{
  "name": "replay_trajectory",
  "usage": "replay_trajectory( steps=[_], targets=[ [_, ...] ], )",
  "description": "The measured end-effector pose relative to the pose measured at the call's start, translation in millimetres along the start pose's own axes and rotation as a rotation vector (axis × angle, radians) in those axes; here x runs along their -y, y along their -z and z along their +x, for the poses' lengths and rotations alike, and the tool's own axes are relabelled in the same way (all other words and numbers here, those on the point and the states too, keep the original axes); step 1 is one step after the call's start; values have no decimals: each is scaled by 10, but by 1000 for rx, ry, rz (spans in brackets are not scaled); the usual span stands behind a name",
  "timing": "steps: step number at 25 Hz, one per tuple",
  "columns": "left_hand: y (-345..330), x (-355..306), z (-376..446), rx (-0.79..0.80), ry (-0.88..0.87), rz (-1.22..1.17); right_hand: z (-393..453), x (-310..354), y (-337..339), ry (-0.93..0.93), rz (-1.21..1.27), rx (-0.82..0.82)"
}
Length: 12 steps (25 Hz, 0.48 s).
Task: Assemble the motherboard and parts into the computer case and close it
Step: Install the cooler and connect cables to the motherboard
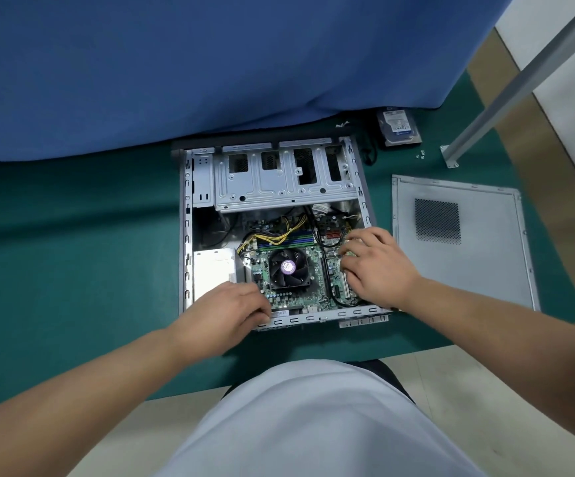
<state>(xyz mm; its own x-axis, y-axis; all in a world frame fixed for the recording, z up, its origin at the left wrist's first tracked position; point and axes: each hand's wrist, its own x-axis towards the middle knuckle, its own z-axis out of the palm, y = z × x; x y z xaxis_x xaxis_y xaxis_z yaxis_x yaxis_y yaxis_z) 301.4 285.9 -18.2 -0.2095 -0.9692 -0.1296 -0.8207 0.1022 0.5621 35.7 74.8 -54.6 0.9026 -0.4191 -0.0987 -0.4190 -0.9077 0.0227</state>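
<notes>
The motherboard (299, 270) lies flat inside the open computer case (272, 232), which rests on its side on the green-covered table (72, 253). A black cooler fan (287, 266) with a purple label sits at the board's middle, and yellow and black cables (279, 232) run across its far edge beneath the metal drive cage (279, 177). A silver power supply (214, 270) fills the case's left near corner. The left hand (234, 313) rests at the board's near-left edge by the case rim, fingers bent downward onto it (whether they pinch anything, I cannot tell). The right hand (375, 266) lies over the board's right side, fingers spread and pressing down near the slots. The grey side panel (461, 239) lies flat just right of the case. A hard drive (399, 127) lies beyond, near the blue cloth (210, 63), with small screws (421, 154) close by.
</notes>
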Motion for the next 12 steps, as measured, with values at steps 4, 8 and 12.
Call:
replay_trajectory(
  steps=[4,8,12],
  targets=[
    [50,63,109,16,-9,10,-21,26,60,-150,111,-19],
    [138,214,182,-95,-10,25,1,68,92,-475,508,44],
    [306,528,411,-65,344,215,181,41,159,-757,927,64]
  ],
)
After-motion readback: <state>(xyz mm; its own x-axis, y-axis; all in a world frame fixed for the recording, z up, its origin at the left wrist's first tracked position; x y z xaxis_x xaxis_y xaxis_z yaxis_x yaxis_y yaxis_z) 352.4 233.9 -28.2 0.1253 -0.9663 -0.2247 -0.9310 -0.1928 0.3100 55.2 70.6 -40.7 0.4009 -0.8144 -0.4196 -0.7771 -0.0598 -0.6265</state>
